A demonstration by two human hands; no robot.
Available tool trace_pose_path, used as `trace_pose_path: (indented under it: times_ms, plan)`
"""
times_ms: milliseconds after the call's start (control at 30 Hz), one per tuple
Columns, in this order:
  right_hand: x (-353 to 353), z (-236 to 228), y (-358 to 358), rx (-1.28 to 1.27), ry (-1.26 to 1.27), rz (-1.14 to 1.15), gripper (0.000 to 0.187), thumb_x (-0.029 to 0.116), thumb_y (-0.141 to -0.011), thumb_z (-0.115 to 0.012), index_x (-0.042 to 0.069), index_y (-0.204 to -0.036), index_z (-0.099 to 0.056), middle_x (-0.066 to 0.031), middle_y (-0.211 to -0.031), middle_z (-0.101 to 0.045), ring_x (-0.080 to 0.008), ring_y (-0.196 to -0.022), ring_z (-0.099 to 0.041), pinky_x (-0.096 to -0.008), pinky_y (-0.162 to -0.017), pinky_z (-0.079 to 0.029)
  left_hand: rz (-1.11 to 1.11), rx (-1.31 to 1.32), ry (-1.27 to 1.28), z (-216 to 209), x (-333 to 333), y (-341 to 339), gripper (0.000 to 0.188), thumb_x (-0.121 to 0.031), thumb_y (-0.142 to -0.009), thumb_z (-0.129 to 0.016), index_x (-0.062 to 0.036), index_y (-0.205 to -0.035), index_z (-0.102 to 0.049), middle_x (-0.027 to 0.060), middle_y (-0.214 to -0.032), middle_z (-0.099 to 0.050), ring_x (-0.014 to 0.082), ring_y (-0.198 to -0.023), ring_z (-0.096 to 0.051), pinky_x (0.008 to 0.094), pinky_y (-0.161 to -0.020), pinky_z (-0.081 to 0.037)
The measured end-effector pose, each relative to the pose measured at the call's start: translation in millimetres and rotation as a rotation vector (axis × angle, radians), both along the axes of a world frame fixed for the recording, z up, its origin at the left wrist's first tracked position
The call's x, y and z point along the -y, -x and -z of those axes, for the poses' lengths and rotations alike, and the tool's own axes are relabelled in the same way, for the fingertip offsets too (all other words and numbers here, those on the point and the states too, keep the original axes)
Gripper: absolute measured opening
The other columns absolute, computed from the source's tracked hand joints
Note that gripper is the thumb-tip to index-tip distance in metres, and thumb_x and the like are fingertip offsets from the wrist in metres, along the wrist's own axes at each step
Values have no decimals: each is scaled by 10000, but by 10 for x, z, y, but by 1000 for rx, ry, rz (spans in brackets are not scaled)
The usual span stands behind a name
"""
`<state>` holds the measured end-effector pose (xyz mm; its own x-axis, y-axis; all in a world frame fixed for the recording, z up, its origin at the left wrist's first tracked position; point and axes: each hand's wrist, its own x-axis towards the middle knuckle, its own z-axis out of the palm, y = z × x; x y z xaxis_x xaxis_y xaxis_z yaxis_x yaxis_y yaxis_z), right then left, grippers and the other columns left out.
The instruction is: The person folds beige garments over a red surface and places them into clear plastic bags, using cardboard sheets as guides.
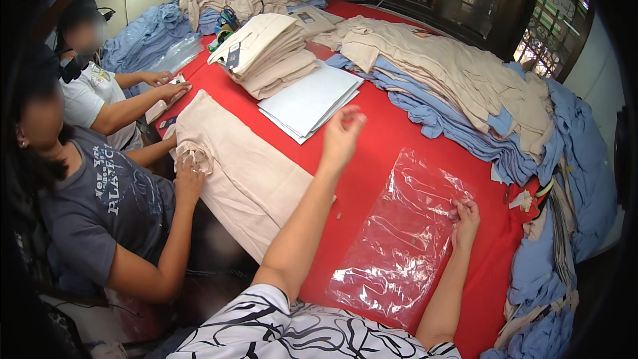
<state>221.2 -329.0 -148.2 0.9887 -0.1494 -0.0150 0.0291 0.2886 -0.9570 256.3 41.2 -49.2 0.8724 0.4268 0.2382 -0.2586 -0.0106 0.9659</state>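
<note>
A clear plastic bag (pixel 392 246) lies spread on the red-covered table in front of me. My right hand (pixel 466 218) is closed on its upper right edge. My left hand (pixel 343 134) is raised beside a stack of white sheets (pixel 309 101), fingers loosely curled and apart, with nothing visible in them. Left of my left forearm, a long beige garment (pixel 249 179) stretches across the table. A co-worker in a dark grey shirt has both hands (pixel 191 159) at its bunched far end.
Folded beige garments with tags (pixel 266 46) are stacked behind the white sheets. A long pile of beige and blue garments (pixel 452 86) runs along the back right. More blue clothing (pixel 588 173) hangs over the right edge. At the far left, another person handles a small folded item (pixel 166 98).
</note>
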Motion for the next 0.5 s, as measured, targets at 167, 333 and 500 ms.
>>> trace_pose_path:
  times_ms: [167, 333, 500]
  plan:
    - [-93, 79, -8, 53, 42, 30, 89, 5, -952, -550, 29, -1038, -554, -76, -933, -659, -74, -685, -556, -200, -601, -445, -673, 129, -782, -96, -1424, -710, 345, -176, -859, -682, -45, -1174, -630, 184, -1129, -608, 346, -1054, -567, 435, -935, -446]
    - [-83, 64, 56, 45, 68, 97, 101, -27, -948, -535, 13, -1036, -566, -77, -934, -655, -82, -717, -567, -197, -636, -456, -1076, -337, -1127, -316, -2502, -1229, 611, -347, -845, -711, -138, -1382, -507, 160, -1440, -434, 381, -1377, -332, 523, -1120, -290]
    - [-119, 49, 64, 69, 43, 144, 113, -55, -937, -537, 9, -1024, -572, -84, -937, -653, -89, -768, -582, -196, -686, -473, -873, -712, -1148, -326, -3128, -1341, 770, -516, -849, -670, -291, -1508, -340, 85, -1569, -291, 434, -1404, -289, 693, -1067, -277]
